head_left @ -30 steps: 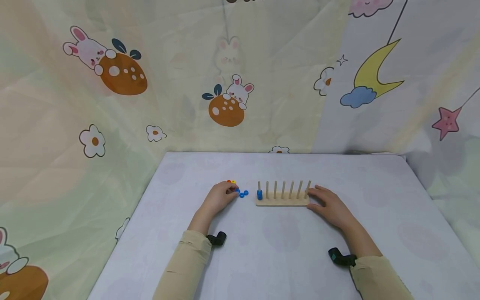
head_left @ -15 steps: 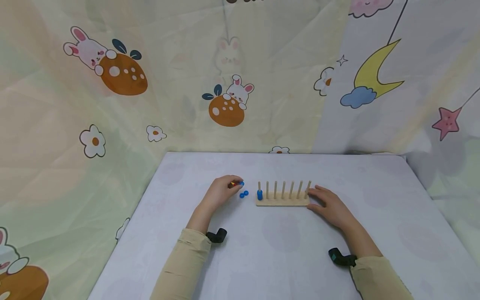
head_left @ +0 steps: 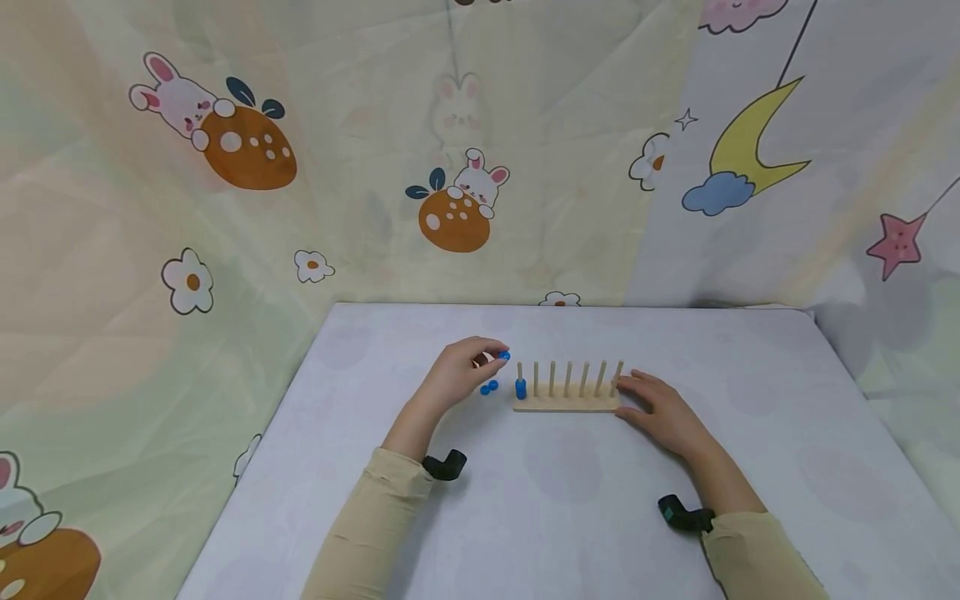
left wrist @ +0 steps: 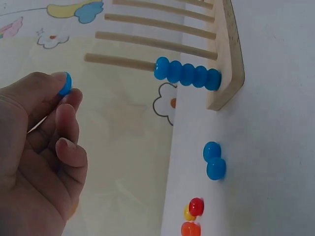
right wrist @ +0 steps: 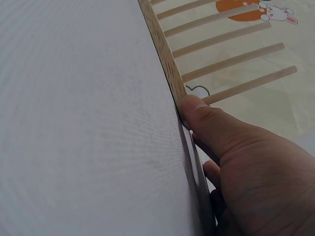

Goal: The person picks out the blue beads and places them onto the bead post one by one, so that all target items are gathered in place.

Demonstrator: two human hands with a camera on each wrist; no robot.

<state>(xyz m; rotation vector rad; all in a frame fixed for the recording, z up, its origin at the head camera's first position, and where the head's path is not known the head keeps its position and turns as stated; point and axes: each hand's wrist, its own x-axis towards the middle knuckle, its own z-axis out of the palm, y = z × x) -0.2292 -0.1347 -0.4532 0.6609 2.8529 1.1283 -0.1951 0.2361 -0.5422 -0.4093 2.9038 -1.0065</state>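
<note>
My left hand (head_left: 463,369) pinches a blue bead (left wrist: 66,84) between thumb and fingertips, raised beside the tip of the leftmost peg. The wooden peg rack (head_left: 566,405) stands on the table with a row of upright pegs. Its leftmost peg bears a stack of several blue beads (left wrist: 187,74); the other pegs look bare. At the rack's right end my right hand (head_left: 663,412) grips the base, thumb on the near corner (right wrist: 193,104) and fingers reaching round behind. Two loose blue beads (left wrist: 214,161) touch each other on the table, left of the rack.
A red bead (left wrist: 196,206), a yellow bead (left wrist: 188,213) and an orange bead (left wrist: 190,229) lie farther left, hidden behind my left hand in the head view. The white table (head_left: 570,517) ends at a patterned cloth backdrop (head_left: 360,167).
My left hand has picked up a blue bead from the table and carried it up and right towards the leftmost peg. My right hand stays at the rack's end.
</note>
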